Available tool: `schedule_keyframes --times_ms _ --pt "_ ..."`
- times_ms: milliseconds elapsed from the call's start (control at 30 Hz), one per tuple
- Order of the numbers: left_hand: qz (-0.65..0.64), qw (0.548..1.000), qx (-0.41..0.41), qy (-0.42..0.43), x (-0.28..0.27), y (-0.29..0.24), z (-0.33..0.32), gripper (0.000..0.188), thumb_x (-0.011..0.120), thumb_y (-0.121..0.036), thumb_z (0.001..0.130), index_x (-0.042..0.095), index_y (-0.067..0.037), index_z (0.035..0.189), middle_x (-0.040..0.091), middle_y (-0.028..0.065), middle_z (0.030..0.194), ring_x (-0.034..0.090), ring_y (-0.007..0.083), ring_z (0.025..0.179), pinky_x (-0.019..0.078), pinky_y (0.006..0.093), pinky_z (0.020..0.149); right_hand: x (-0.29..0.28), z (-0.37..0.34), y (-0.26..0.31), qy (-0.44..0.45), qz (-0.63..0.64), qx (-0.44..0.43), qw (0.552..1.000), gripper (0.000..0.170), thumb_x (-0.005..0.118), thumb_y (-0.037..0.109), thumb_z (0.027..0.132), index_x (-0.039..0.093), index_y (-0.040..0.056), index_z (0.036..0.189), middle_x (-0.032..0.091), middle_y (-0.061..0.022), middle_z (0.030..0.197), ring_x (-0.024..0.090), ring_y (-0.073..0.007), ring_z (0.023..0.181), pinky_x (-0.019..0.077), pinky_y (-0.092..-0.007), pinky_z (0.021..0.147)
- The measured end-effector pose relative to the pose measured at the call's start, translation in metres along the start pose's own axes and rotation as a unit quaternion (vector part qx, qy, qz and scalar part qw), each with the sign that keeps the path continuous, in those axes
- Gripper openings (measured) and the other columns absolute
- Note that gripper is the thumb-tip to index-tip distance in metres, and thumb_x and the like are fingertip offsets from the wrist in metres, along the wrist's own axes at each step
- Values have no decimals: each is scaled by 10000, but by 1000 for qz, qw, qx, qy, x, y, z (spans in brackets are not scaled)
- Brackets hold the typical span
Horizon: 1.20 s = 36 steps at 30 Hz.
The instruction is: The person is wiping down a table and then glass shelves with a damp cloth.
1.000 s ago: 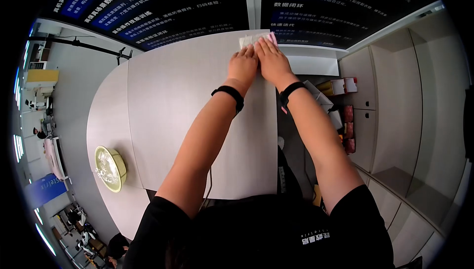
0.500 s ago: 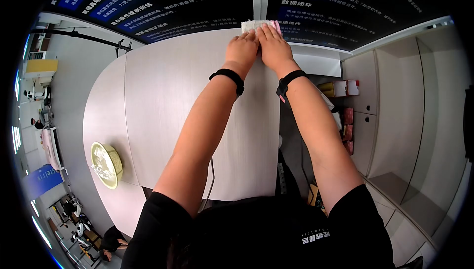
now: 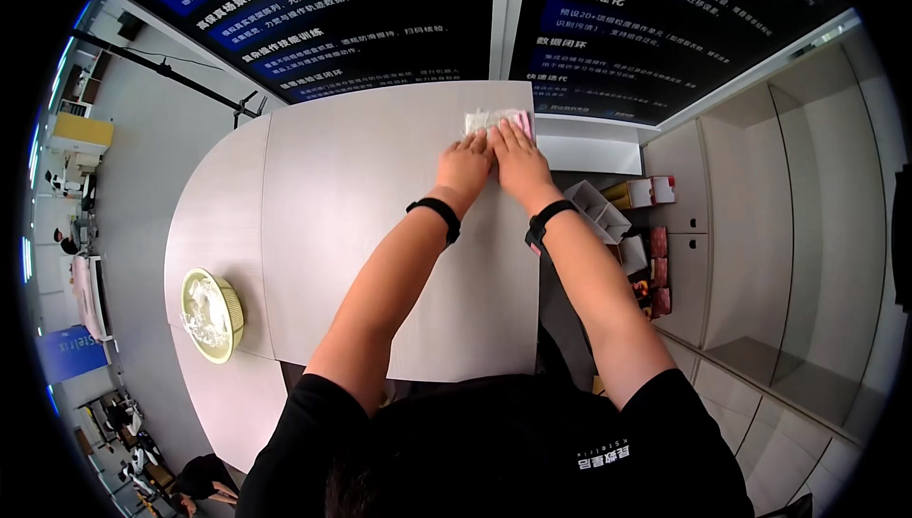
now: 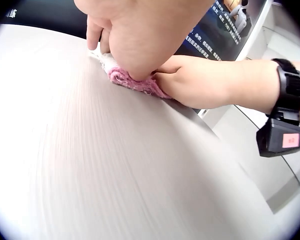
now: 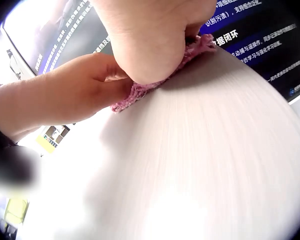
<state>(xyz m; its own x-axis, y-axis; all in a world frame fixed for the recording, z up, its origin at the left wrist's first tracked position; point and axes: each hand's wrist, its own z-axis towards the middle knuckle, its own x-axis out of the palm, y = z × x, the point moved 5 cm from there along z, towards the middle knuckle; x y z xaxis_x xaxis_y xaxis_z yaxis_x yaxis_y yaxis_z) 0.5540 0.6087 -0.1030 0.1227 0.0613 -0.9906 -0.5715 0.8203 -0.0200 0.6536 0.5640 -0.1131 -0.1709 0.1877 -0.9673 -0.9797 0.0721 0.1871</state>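
Observation:
Near the far right corner of the pale wood-grain table, a folded white and pink cloth lies on the tabletop. My left hand presses on the cloth's near side, its fingers extended forward. Right beside it, my right hand presses too, fingers straight over the pink end. The two hands touch at the thumbs. In the left wrist view, the rough pink edge of the cloth shows under my palms. Much of the cloth is hidden beneath the hands.
A yellow-green basket holding clear plastic stands at the table's left end. Dark display panels rise behind the far edge. To the right, below the table, are a white divided box and a grey cabinet.
Both hands and the cloth reached out to the table's far edge half a second ago, and now sit nearer the body. The head view has tilted up slightly.

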Motion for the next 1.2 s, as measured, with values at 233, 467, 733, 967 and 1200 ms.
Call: schedule_keyframes --times_ms 233,467,733,967,1200 --pt "3 1000 18 17 -9 -22 -65 408 504 -202 905 538 -63 1287 502 136 1388 521 253 1246 428 386 1016 -10 -58 36 0 3 -10 1000 441 409 174 944 444 65 1370 399 -127 1467 359 -265 1368 296 -361 1127" --pt "55 995 77 11 -17 -55 -149 423 483 -172 896 517 24 1269 510 218 1352 537 308 1222 447 388 995 -21 -138 75 -8 18 -45 999 441 430 162 930 452 69 1361 422 -123 1446 372 -261 1354 301 -372 1116" --pt "8 983 182 -24 -34 -84 -222 357 517 -175 849 615 -8 1149 610 206 1206 642 299 1044 522 356 824 -45 -217 106 22 47 -92 994 453 482 144 909 455 57 1353 441 -121 1412 400 -264 1317 338 -404 1062" --pt "-18 962 273 -9 -49 -105 -264 384 567 -282 849 639 -56 1150 623 193 1187 646 274 1007 501 332 796 -56 -267 120 47 51 -100 993 461 517 151 894 465 57 1342 447 -113 1401 419 -264 1297 354 -403 1042" --pt "-68 928 367 -23 -54 -121 -291 346 564 -288 843 659 -100 1118 653 101 1155 634 212 1024 480 320 874 -66 -311 117 82 29 -147 985 595 570 208 872 376 93 1423 395 -114 1438 393 -271 1304 342 -415 1053"
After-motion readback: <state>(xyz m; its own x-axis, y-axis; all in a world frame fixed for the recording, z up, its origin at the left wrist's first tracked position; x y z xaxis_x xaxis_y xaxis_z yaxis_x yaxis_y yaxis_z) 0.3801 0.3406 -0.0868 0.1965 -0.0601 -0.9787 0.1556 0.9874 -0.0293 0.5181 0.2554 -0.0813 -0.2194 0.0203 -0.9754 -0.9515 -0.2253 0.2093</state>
